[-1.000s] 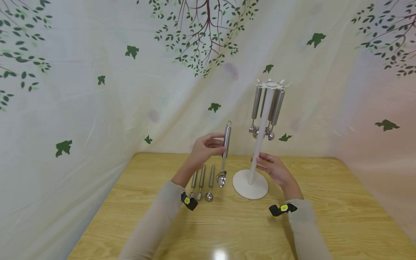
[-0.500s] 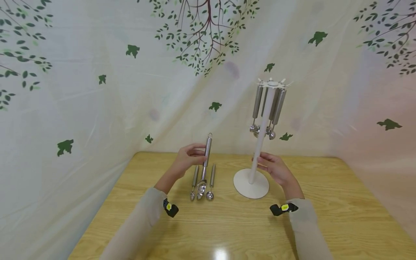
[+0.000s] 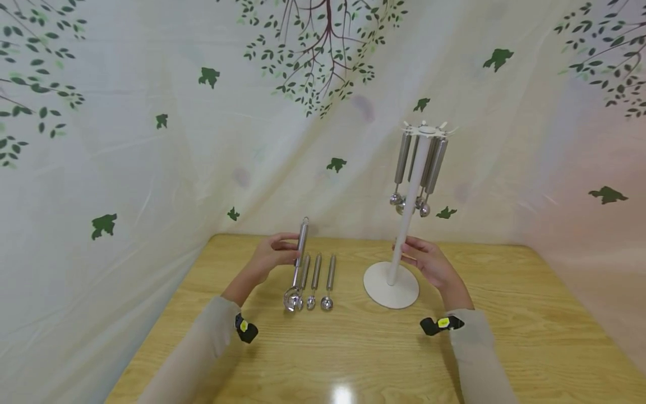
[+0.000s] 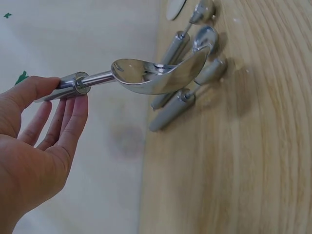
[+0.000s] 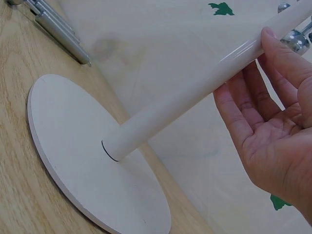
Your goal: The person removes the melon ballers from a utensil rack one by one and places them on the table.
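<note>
My left hand (image 3: 267, 255) pinches a steel ice cream scoop (image 3: 301, 241) by its handle, thumb on one side and fingers on the other. Its ring end points up and its curved bowl (image 4: 161, 80) hangs low, just left of three smaller steel scoops lying side by side on the table; the nearest is a small scoop (image 3: 305, 273). With thumb and fingertips, my right hand (image 3: 429, 262) grips the white pole of an upright utensil stand (image 5: 180, 105). Several steel scoops (image 3: 436, 165) hang from hooks at the stand's top.
The wooden table (image 3: 323, 348) ends at the back against a pale curtain (image 3: 272, 185) printed with leaves and branches. The stand's round white base (image 3: 375, 286) rests right of the lying scoops.
My left hand has carried the ice cream scoop leftward and down, from beside the stand, past the lying scoops to their left side. The right hand keeps its hold on the pole.
</note>
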The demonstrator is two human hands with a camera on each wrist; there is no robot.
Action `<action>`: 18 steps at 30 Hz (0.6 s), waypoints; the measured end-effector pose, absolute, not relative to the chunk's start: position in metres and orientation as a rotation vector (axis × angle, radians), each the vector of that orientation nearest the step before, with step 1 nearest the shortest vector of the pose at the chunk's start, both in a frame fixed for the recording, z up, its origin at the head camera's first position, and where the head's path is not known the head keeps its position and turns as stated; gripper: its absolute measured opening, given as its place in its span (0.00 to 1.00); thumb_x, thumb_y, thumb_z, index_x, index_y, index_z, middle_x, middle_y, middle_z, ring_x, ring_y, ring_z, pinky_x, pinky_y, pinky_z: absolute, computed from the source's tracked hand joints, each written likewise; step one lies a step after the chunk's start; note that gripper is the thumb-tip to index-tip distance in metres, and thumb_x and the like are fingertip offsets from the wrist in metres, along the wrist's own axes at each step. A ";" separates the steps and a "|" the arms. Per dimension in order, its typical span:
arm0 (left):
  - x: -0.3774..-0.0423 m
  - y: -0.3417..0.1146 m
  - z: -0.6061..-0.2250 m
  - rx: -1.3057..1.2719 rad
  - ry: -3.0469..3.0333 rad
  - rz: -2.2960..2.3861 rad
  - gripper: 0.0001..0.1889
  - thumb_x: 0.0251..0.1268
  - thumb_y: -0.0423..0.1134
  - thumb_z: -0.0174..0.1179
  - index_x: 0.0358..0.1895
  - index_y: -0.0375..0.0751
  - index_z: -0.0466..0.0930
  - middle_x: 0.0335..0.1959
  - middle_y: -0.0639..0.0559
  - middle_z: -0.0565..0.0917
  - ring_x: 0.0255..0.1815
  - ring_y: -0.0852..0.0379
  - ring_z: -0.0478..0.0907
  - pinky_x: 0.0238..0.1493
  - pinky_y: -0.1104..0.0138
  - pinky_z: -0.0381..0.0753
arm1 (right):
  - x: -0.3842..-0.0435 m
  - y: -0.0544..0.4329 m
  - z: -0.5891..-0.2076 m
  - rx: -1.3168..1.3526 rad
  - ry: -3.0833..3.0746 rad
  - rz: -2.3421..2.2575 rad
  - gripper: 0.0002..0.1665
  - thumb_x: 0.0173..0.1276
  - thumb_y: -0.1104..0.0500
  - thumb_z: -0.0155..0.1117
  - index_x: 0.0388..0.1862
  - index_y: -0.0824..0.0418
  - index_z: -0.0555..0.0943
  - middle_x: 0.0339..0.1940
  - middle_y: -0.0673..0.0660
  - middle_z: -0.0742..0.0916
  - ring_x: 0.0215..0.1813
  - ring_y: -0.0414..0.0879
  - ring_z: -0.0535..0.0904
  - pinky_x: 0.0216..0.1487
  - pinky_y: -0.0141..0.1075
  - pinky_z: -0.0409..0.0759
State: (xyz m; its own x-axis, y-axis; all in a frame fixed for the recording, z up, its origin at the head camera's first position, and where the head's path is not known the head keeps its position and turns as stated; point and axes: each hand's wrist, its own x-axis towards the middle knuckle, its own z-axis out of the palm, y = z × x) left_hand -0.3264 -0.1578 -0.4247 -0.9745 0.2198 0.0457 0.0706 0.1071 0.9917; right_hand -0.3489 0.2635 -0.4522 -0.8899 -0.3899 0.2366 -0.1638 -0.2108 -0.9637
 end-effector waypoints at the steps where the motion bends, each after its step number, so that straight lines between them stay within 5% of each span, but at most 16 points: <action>1: -0.326 -0.160 -0.426 0.288 2.257 1.997 0.26 0.66 0.28 0.66 0.68 0.35 0.74 0.56 0.32 0.84 0.51 0.40 0.86 0.51 0.59 0.89 | -0.349 0.264 -0.452 -0.668 1.867 -2.236 0.18 0.80 0.66 0.54 0.49 0.48 0.88 0.48 0.46 0.91 0.53 0.37 0.86 0.58 0.30 0.85; 9: -0.327 -0.176 -0.437 0.248 2.247 1.990 0.28 0.67 0.27 0.65 0.69 0.32 0.72 0.52 0.36 0.85 0.45 0.54 0.87 0.52 0.58 0.89 | -0.349 0.264 -0.451 -0.677 1.854 -2.240 0.18 0.80 0.66 0.53 0.49 0.48 0.88 0.48 0.46 0.91 0.52 0.37 0.86 0.58 0.31 0.85; 18: -0.331 -0.182 -0.449 0.155 2.251 1.994 0.27 0.67 0.26 0.65 0.68 0.29 0.72 0.56 0.30 0.83 0.44 0.57 0.87 0.52 0.58 0.89 | -0.350 0.264 -0.452 -0.673 1.841 -2.247 0.18 0.79 0.66 0.54 0.50 0.48 0.88 0.49 0.47 0.91 0.53 0.37 0.86 0.58 0.31 0.85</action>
